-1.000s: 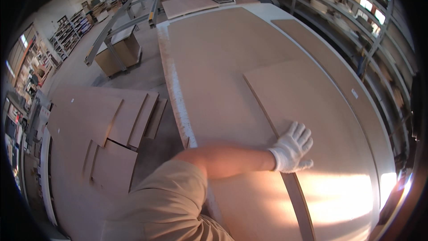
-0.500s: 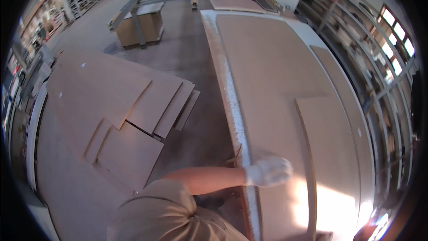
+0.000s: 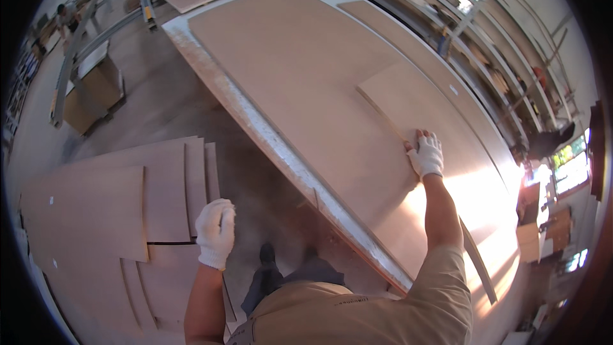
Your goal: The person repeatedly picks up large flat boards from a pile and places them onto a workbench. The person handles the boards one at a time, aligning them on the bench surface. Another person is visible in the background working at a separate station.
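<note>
My right hand point(image 3: 426, 154), in a white glove with bare fingertips, lies with fingers spread on a narrower brown board point(image 3: 408, 99). Its thumb is by the board's long left edge. This board rests on a large brown panel point(image 3: 300, 70) on a white-edged table point(image 3: 249, 112). Away to the left, my left hand point(image 3: 216, 233), also gloved, is curled closed in the air. Nothing shows in it. Below it and to its left are stacked brown boards point(image 3: 96, 211).
Shelving point(image 3: 472, 51) runs behind the table. Metal rails point(image 3: 115, 29) and a box-like stack point(image 3: 92, 92) stand at the far left. Sunlight falls across the near right end of the panel. Another person point(image 3: 67, 19) is far off at the upper left.
The view has swung to the right. Both gloved hands now show, where one reached over the large panel before. The right hand now rests on the narrower board.
</note>
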The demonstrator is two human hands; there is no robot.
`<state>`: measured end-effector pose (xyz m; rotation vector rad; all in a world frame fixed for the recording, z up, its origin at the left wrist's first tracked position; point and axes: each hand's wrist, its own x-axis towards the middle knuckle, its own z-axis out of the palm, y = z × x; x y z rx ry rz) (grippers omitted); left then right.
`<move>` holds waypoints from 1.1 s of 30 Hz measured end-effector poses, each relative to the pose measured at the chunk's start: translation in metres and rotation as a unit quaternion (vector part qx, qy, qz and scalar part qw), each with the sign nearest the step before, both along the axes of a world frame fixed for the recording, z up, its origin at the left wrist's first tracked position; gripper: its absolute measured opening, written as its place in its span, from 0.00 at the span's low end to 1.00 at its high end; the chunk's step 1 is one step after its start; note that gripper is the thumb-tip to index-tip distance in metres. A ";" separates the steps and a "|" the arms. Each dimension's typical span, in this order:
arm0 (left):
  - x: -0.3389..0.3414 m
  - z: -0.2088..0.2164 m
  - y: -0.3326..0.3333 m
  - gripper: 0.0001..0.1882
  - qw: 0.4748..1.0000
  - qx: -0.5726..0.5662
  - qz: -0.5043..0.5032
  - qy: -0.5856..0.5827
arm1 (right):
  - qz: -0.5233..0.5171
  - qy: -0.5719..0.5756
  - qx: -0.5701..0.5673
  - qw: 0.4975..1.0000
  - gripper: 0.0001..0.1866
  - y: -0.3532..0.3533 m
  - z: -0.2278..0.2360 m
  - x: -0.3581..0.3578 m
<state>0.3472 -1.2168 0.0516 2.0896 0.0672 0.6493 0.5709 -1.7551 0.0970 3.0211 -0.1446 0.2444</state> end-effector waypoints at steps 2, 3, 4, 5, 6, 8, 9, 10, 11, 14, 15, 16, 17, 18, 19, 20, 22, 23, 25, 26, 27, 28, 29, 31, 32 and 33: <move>0.004 0.003 0.008 0.03 0.996 0.078 -0.015 -0.040 | 0.034 -0.036 -0.034 0.998 0.37 -0.016 -0.005 0.013; 0.003 0.004 0.008 0.03 0.992 0.113 -0.007 -0.050 | 0.063 -0.054 -0.055 0.995 0.34 -0.026 -0.016 0.017; 0.003 0.009 0.008 0.04 0.994 0.100 -0.022 -0.034 | 0.051 -0.012 -0.043 0.998 0.31 -0.013 -0.009 0.022; 0.006 0.016 0.007 0.05 0.995 0.088 -0.043 -0.026 | 0.039 -0.055 -0.022 0.998 0.30 -0.017 -0.012 0.019; 0.008 0.014 0.009 0.05 0.994 0.099 -0.040 -0.026 | 0.029 0.023 -0.018 0.999 0.31 -0.006 0.002 0.020; 0.015 0.016 0.007 0.06 0.993 0.105 -0.046 -0.011 | -0.016 0.011 -0.007 1.000 0.36 -0.017 -0.007 0.015; 0.015 0.019 0.008 0.07 0.994 0.099 -0.050 0.004 | -0.038 0.022 0.013 0.999 0.38 0.007 0.007 0.007; 0.022 0.022 0.005 0.07 0.995 0.081 -0.058 -0.004 | -0.043 0.028 -0.014 0.999 0.37 -0.011 0.002 0.009; 0.026 0.025 0.005 0.07 0.997 0.069 -0.046 0.005 | -0.045 0.029 -0.011 0.998 0.37 -0.012 0.002 0.012; 0.043 0.038 -0.004 0.07 0.999 0.025 -0.018 0.020 | -0.053 0.043 -0.001 0.998 0.38 -0.008 0.003 0.010; 0.053 0.037 -0.005 0.08 0.999 0.041 -0.006 -0.015 | -0.045 0.047 -0.001 0.998 0.39 -0.006 0.006 0.008; 0.065 0.042 -0.009 0.08 0.999 0.037 -0.006 -0.019 | -0.043 0.052 0.000 0.998 0.39 -0.007 0.007 0.009; 0.080 0.047 -0.012 0.08 0.999 0.033 -0.007 -0.022 | -0.043 0.058 0.002 0.997 0.39 -0.011 0.006 0.012; 0.097 0.051 -0.016 0.09 0.999 0.021 0.003 -0.027 | -0.034 0.045 -0.001 0.998 0.39 -0.021 0.002 0.020; 0.111 0.052 -0.020 0.09 1.000 0.013 0.009 -0.027 | -0.029 0.048 -0.002 0.998 0.39 -0.023 0.000 0.024; 0.127 0.053 -0.021 0.09 1.000 -0.006 0.008 -0.016 | -0.028 0.048 -0.001 0.998 0.39 -0.020 0.003 0.030; 0.158 0.056 -0.019 0.12 1.000 -0.011 0.010 0.018 | -0.033 0.060 -0.015 0.998 0.38 -0.015 0.011 0.040; 0.173 0.066 -0.019 0.13 0.998 -0.024 0.021 0.049 | -0.045 0.055 -0.009 0.997 0.38 -0.018 0.012 0.044; 0.205 0.083 -0.016 0.16 0.994 -0.056 0.022 0.094 | -0.067 0.047 0.006 0.997 0.37 -0.021 0.011 0.047; 0.221 0.089 -0.011 0.17 0.990 -0.071 0.025 0.118 | -0.078 0.032 0.013 0.996 0.36 -0.021 0.006 0.046; 0.239 0.084 0.001 0.18 0.987 -0.104 0.029 0.118 | -0.081 0.027 0.019 0.996 0.35 -0.018 0.005 0.046; 0.261 0.068 0.017 0.19 0.983 -0.138 0.031 0.117 | -0.084 0.022 0.022 0.996 0.35 -0.016 0.004 0.046; 0.283 0.054 0.034 0.20 0.977 -0.173 0.033 0.118 | -0.089 0.016 0.025 0.996 0.35 -0.015 0.003 0.046; 0.320 0.042 0.058 0.23 0.948 -0.280 0.017 0.148 | -0.073 0.009 0.032 0.997 0.35 -0.024 -0.002 0.047; 0.336 0.039 0.067 0.24 0.932 -0.329 0.021 0.149 | -0.065 0.005 0.035 0.997 0.35 -0.027 -0.005 0.046; 0.354 0.037 0.078 0.24 0.914 -0.376 0.025 0.150 | -0.051 -0.012 0.037 0.998 0.35 -0.027 -0.008 0.045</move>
